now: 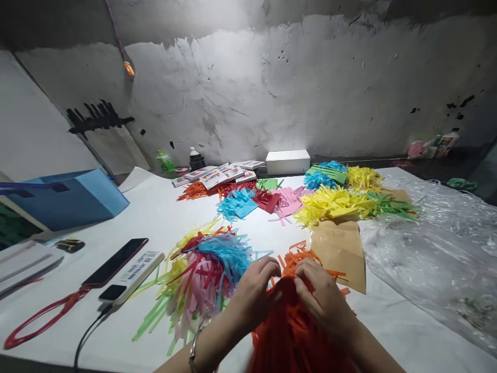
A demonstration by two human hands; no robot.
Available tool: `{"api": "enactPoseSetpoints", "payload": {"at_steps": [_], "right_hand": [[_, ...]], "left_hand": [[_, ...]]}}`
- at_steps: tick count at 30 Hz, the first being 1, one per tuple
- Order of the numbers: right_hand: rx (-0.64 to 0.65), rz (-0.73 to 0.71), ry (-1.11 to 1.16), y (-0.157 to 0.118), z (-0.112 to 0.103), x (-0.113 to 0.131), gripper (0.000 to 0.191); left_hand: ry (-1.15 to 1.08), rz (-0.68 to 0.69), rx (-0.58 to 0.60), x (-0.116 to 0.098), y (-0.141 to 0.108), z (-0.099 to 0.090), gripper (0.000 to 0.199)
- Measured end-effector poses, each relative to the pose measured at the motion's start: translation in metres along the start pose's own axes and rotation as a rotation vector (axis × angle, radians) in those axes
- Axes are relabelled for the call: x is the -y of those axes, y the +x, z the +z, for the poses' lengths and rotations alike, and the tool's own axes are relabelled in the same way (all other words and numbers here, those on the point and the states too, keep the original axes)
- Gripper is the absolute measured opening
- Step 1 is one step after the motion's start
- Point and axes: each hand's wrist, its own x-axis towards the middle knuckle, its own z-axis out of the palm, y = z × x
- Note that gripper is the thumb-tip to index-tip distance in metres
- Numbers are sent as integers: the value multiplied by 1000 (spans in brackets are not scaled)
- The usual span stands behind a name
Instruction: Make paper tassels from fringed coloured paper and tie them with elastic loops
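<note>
Red-orange paper fringe [297, 331] sits nearside-left of the brown paper [339, 251]. The left hand [257, 287] and right hand [321, 287] pinch its upper edge, apparently so the strands hang together. The multicoloured fringe pile [207, 261] lies farther left of the brown paper, presumably to avoid tangling.

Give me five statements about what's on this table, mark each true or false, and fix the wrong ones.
1. The left hand and right hand touch orange-red fringed paper. True.
2. The phone lies right of the hands. False: it lies left of them.
3. A white box stands near the wall. True.
4. The bracelet is on the right wrist. False: the left.
5. Clear plastic lies on the right. True.
</note>
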Motion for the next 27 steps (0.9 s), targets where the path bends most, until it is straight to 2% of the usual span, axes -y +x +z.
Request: {"api": "enactPoseSetpoints", "payload": {"at_steps": [3, 8, 11, 13, 16, 18, 21, 24, 25, 27], "right_hand": [[23, 111, 95, 5, -4, 3, 24], [16, 244, 155, 12, -8, 3, 28], [3, 306, 206, 14, -7, 2, 28], [-5, 326, 247, 14, -7, 1, 28], [-20, 346, 317, 13, -10, -4, 31], [-52, 358, 359, 13, -19, -10, 35], [-167, 387, 395, 10, -46, -24, 44], [-314, 525, 433, 0, -80, -51, 64], [-349, 579, 410, -5, -92, -63, 67], [-454, 637, 248, -21, -111, -91, 59]], "left_hand": [[89, 50, -126, 2, -5, 6, 13], [205, 193, -179, -8, -7, 8, 14], [262, 236, -170, -15, -7, 9, 9], [282, 254, -147, -16, -8, 11, 19], [272, 252, -114, -14, -12, 12, 9], [153, 166, -110, -11, -13, 7, 19], [-249, -138, -148, -2, -10, -17, 17], [-702, -488, -285, 19, 5, -57, 24], [-788, -554, -344, 30, 14, -73, 28], [-814, -581, -456, 56, 35, -108, 31]]}}
